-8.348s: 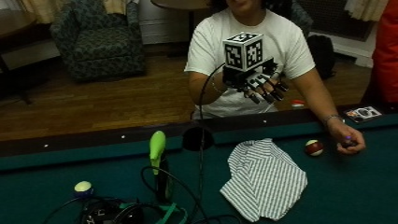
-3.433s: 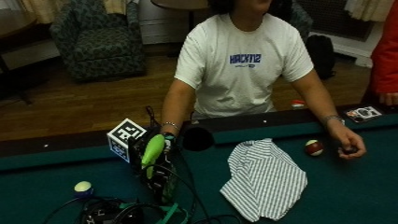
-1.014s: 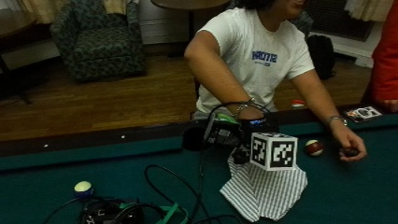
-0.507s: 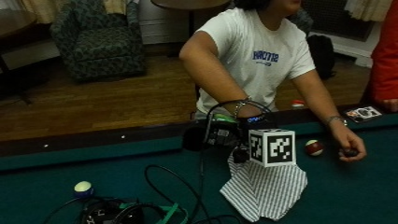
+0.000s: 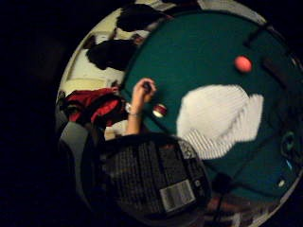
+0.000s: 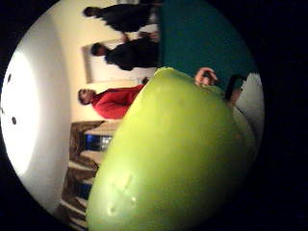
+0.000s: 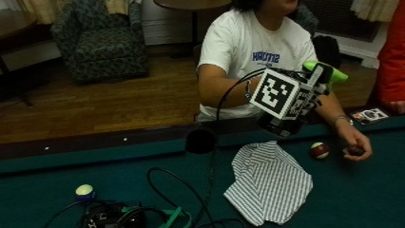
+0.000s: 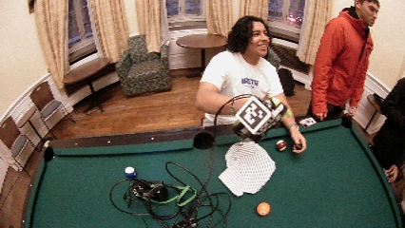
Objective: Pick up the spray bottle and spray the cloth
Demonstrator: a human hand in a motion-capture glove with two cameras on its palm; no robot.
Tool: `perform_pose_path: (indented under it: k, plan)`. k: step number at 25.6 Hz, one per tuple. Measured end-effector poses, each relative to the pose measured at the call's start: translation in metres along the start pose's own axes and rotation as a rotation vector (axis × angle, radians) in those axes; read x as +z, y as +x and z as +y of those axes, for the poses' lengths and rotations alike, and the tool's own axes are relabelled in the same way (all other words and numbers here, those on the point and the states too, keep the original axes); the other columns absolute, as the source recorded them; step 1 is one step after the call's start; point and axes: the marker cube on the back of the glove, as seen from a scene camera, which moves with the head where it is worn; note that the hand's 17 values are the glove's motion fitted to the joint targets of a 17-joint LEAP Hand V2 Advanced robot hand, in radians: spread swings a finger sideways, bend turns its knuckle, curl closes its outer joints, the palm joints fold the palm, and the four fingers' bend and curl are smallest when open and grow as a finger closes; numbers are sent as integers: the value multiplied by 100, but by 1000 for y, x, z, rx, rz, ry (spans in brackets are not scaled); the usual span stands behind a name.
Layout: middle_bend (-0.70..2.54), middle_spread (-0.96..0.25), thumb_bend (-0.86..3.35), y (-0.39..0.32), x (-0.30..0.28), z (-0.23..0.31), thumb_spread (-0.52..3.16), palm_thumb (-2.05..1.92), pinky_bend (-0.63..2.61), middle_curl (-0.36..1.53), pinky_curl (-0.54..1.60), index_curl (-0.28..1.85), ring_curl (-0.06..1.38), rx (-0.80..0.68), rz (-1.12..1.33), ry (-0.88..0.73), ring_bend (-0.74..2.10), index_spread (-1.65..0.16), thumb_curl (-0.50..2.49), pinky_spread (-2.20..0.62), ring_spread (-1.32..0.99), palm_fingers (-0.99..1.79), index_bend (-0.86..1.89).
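My gloved right hand (image 7: 311, 97) grips the spray bottle (image 7: 284, 124) and holds it in the air above the far edge of the striped cloth (image 7: 269, 183). The bottle is tilted: its green spray head (image 7: 324, 72) is up toward the person's arm and its dark body hangs toward the table. The cloth lies flat on the green felt (image 7: 354, 199) near the rail. In the little finger side palm view the bottle's dark label (image 5: 156, 182) is close, with the cloth (image 5: 220, 118) beyond it. The green head (image 6: 173, 154) fills the thumb side palm view.
The bare left hand (image 7: 354, 145) rests on the felt holding a dark ball, beside a red-and-white ball (image 7: 319, 150). A side pocket (image 7: 201, 140) sits in the rail. Cables and gear (image 7: 136, 216) lie at the near left beside a pale ball (image 7: 84, 190). An orange ball (image 8: 263, 208) lies nearer.
My right hand has lifted the spray bottle from low over the cloth to well above it. The green head now shows. The cloth and the left hand have stayed put.
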Motion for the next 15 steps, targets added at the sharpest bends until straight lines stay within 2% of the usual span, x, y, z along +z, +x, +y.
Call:
perform_pose_path:
  k: [2, 5, 10, 15]
  plan:
    - [73, -18, -3, -4, 11, -8, 40, 88, 37, 56, 38, 59, 49, -98, -133, 74, 74, -25, 83, -30, -21, 140, 47]
    - [73, -18, -3, 9, 39, -33, 40, 88, 37, 57, 38, 60, 49, -162, -251, 172, 74, -25, 83, -30, -21, 140, 48]
    - [73, -19, -3, 58, 100, -81, 39, 88, 37, 56, 38, 60, 49, -157, -202, 290, 73, -25, 84, -30, -21, 140, 49]
    - [73, -18, -3, 98, 157, -103, 38, 88, 37, 56, 38, 60, 49, -125, -148, 336, 74, -25, 85, -31, -21, 140, 49]
